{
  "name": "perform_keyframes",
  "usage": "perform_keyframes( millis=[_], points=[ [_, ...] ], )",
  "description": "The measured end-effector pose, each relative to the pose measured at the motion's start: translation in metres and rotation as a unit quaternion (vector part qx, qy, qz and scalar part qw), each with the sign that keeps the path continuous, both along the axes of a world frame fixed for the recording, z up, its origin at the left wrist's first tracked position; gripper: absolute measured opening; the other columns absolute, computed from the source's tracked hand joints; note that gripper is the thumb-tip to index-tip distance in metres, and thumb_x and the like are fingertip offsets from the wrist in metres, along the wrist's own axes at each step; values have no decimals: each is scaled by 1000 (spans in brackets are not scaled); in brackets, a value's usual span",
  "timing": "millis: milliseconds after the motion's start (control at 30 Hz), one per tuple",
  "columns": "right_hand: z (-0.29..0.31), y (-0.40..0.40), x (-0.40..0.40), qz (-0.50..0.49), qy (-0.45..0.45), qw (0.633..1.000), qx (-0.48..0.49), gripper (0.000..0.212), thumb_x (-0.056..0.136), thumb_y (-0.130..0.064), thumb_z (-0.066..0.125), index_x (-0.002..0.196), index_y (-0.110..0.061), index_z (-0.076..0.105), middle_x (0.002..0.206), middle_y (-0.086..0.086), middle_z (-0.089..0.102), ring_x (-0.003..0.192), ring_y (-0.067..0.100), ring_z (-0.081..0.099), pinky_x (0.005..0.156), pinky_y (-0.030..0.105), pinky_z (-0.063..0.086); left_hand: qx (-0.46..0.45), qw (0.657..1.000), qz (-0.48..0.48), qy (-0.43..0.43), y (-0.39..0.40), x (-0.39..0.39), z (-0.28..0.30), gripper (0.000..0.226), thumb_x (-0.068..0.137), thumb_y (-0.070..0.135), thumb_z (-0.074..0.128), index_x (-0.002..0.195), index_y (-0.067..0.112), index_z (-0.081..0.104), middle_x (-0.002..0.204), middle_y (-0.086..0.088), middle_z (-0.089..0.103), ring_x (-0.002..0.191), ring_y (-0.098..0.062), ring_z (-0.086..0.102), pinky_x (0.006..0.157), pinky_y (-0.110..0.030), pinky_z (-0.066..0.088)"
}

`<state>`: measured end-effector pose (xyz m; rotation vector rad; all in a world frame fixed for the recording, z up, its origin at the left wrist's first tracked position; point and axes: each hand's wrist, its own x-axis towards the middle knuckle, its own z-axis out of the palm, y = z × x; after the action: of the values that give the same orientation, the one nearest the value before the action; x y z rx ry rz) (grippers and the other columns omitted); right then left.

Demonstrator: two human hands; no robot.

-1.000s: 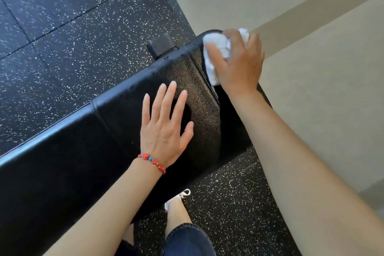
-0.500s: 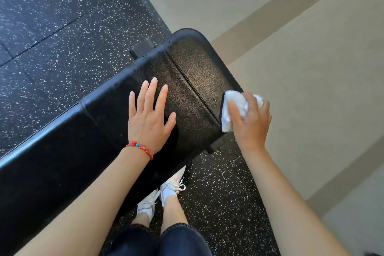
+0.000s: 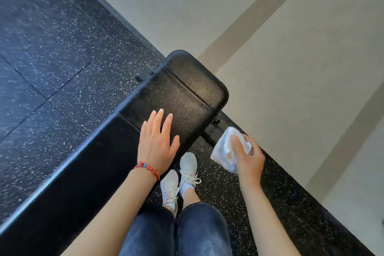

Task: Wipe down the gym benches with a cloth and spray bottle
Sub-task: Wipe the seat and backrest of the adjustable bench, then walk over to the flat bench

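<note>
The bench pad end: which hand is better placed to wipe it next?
Right. The right hand holds the white cloth, just off the bench pad. The left hand lies flat on the pad, empty.

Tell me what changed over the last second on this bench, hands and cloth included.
The right hand carried the white cloth from the far corner of the bench, down along its end, and off the pad; it now hangs over the speckled floor. Nothing was let go. The left hand stayed flat on the pad, and the cloth stayed gripped.
</note>
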<state>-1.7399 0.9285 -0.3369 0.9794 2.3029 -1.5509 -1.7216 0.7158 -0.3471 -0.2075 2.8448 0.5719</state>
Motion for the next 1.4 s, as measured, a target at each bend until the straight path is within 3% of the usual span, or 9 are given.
perform_keyframes(
  millis=[233,533,667,867,967,1033,1100,1200,1400],
  points=[
    [80,14,22,-140,13,987,-79,13,89,-28,59,94,-17,65,93,-5,62,85,9,56,67,17,42,-5,999,-39,17,14,19,77,56,83,36,38,123,2,57,131,-22,52,123,-41,47,95,-57,41],
    [143,79,32,-149,21,982,-114,8,86,-23,64,90,-28,68,104,-1,66,102,19,60,90,36,48,-10,995,-87,38,69,7,154,55,84,38,38,124,4,57,131,-20,53,123,-40,48,97,-56,41],
    [156,127,29,-170,34,977,-122,11,86,-20,64,92,-30,66,112,2,63,106,20,57,86,31,45,-9,992,-115,42,112,-8,170,54,83,37,39,120,3,59,127,-21,56,120,-41,51,93,-57,45],
    [168,215,7,-143,42,983,-111,25,85,-20,65,110,-24,60,120,2,56,114,19,52,90,30,43,-34,990,-130,47,198,-35,183,55,84,38,38,122,4,58,129,-21,55,120,-41,51,92,-57,44],
    [177,264,-5,-122,28,988,-93,44,83,-23,68,124,-19,53,125,0,52,118,19,49,100,36,41,-35,990,-129,42,249,-47,187,55,85,39,38,123,5,58,129,-20,55,121,-40,50,93,-56,42],
    [184,294,-13,-131,16,987,-87,53,81,-23,71,128,-14,49,121,-1,50,114,17,50,97,33,42,-32,991,-128,39,283,-56,189,55,84,40,38,122,5,58,128,-20,56,120,-39,51,93,-54,42],
    [191,320,-21,-146,10,984,-98,46,78,-22,73,119,-10,55,113,1,59,102,18,57,85,29,47,-27,990,-133,42,313,-67,192,55,84,39,39,122,4,58,127,-21,56,119,-40,52,92,-54,43],
    [201,351,-30,-159,7,979,-127,20,79,-20,73,94,-9,65,91,4,67,80,15,61,64,24,47,-22,988,-143,45,347,-85,199,55,83,39,39,121,4,58,126,-22,57,117,-42,53,90,-55,44],
    [203,386,-62,-185,5,969,-161,12,77,-15,74,81,-11,63,85,5,65,78,20,60,64,28,48,-25,987,-149,50,374,-124,204,54,84,38,39,120,4,58,126,-22,57,116,-42,54,88,-55,45]
  ],
)
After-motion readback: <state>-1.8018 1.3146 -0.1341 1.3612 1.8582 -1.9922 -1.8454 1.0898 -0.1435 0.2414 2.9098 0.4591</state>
